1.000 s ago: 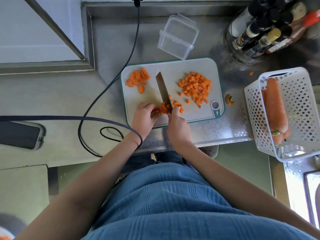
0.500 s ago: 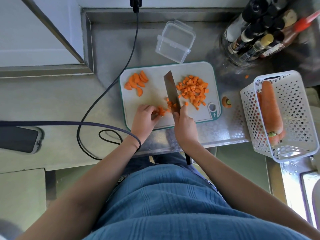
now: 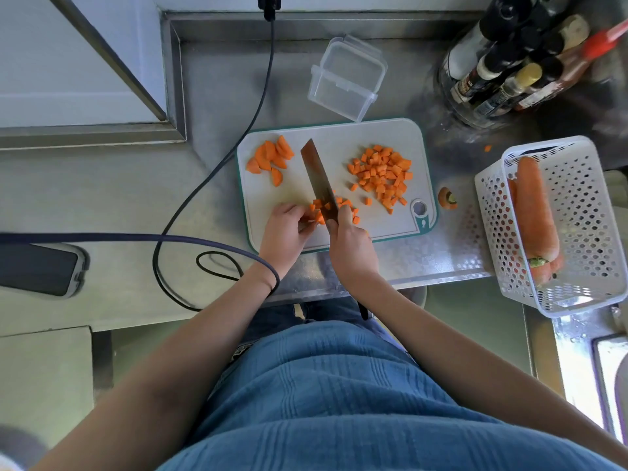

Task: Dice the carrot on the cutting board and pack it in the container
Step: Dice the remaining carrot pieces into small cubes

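Right hand [image 3: 351, 244]: I see it clenched round the knife [image 3: 319, 185] handle, forefinger up by the blade; the blade points away from me and stands in the carrot pieces, which I judge is mid-cut.
Left hand [image 3: 285, 232]: fingers curled, pinching the carrot strips [image 3: 317, 214] just left of the blade, I judge to steady them with the fingertips tucked back.
Diced heap [image 3: 382, 176]: beyond and right of the right hand, set clear of the cutting spot; too many cubes to count.
Half-round slices [image 3: 270, 158]: beyond the left hand, apparently waiting their turn; about six or seven.
Cutting board [image 3: 339, 134]: one, under both hands.
Container [image 3: 345, 78]: one, clear, nothing in it, well beyond the knife tip; packing not yet begun.
Carrot top [image 3: 447, 198]: one, off the board, right of the right hand.
Basket [image 3: 584, 229]: one, far right; it holds at least two whole carrots.
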{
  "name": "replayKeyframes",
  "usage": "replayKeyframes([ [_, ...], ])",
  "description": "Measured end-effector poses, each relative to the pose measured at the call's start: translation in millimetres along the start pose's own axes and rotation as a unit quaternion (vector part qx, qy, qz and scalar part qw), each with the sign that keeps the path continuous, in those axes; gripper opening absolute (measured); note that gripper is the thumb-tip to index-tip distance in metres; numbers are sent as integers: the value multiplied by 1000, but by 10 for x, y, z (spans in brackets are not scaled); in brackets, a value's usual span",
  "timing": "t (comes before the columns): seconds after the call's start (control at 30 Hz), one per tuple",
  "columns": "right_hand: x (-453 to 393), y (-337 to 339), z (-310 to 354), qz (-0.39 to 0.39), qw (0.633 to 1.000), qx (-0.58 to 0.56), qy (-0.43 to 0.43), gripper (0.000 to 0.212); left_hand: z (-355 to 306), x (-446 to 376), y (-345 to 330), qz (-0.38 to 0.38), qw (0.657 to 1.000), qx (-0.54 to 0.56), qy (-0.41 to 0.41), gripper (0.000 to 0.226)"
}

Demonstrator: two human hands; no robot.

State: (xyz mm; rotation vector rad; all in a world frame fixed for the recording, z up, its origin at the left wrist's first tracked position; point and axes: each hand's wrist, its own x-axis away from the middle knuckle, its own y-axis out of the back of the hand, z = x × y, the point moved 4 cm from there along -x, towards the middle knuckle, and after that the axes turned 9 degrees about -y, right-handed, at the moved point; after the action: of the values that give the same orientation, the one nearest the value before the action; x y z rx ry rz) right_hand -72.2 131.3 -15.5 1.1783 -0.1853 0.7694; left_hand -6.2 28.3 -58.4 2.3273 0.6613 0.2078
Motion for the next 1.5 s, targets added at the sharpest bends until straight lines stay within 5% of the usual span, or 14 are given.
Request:
replayKeyframes([
  [0.57, -84, -147, -37, 27, 990, 133, -31, 43, 39, -15, -30, -9, 1000, -14, 1, 9],
  [0.77, -154, -16, -122, 33, 999, 41, -2, 25, -30, 38, 94, -40, 998, -7, -40, 9],
  [0.87, -123, 69, -168, 34, 999, -38, 4, 24, -129, 58, 125, -39, 992, -46, -112, 30],
  [1.0, -88, 178, -180, 14, 992, -122, 2, 11, -227, -7, -14, 72, 976, -69, -194, 56],
  [1.1, -122, 287, -197, -12, 985, -170, -24, 17, -173, -38, -56, 108, 972, -89, -189, 52],
  [1.37, -206, 422, -188, -31, 988, -149, 9, 11, -542, -186, -9, 96, 940, -124, -304, 67],
  [1.5, -199, 403, -195, -32, 983, -182, 2, 11, -501, -192, -97, 126, 932, -174, -292, 63],
])
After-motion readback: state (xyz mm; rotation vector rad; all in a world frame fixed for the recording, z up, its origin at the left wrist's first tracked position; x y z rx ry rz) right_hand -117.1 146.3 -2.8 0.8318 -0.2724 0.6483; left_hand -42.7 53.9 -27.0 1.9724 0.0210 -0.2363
